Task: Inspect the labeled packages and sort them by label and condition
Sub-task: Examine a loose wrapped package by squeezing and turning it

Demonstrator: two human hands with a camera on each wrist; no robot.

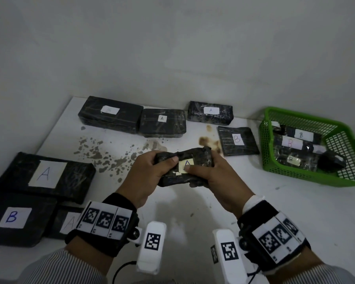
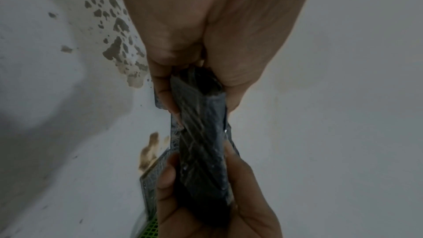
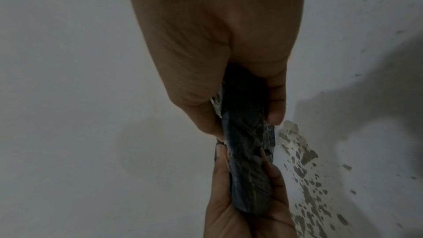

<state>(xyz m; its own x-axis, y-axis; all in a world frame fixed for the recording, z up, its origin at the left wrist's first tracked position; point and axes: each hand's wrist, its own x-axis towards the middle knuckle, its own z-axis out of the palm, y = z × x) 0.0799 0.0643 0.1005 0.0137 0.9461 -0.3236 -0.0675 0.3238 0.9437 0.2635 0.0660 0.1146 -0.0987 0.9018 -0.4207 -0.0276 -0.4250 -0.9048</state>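
A crumpled black wrapped package (image 1: pixel 195 158) with a torn white "A" label is held above the table's middle by both hands. My left hand (image 1: pixel 152 171) grips its left end, thumb on top beside the label. My right hand (image 1: pixel 211 177) grips its right end, thumb pressing the label's lower edge. In the left wrist view the package (image 2: pixel 201 144) runs between my left hand (image 2: pixel 206 42) above and the right hand's fingers (image 2: pixel 169 175) below. In the right wrist view the package (image 3: pixel 247 151) sits between my right hand (image 3: pixel 217 52) and the left hand's fingers (image 3: pixel 270 173).
Black packages lie on the white stained table (image 1: pixel 172 206): a "B" (image 1: pixel 110 113) and two "A" (image 1: pixel 162 123) (image 1: pixel 210 112) at the back, a flat "B" (image 1: pixel 237 141) right of centre, an "A" (image 1: pixel 45 175), "B" (image 1: pixel 14 218) and another "A" (image 1: pixel 68 222) at the left. A green basket (image 1: pixel 307 119) at the right holds several "B" packages.
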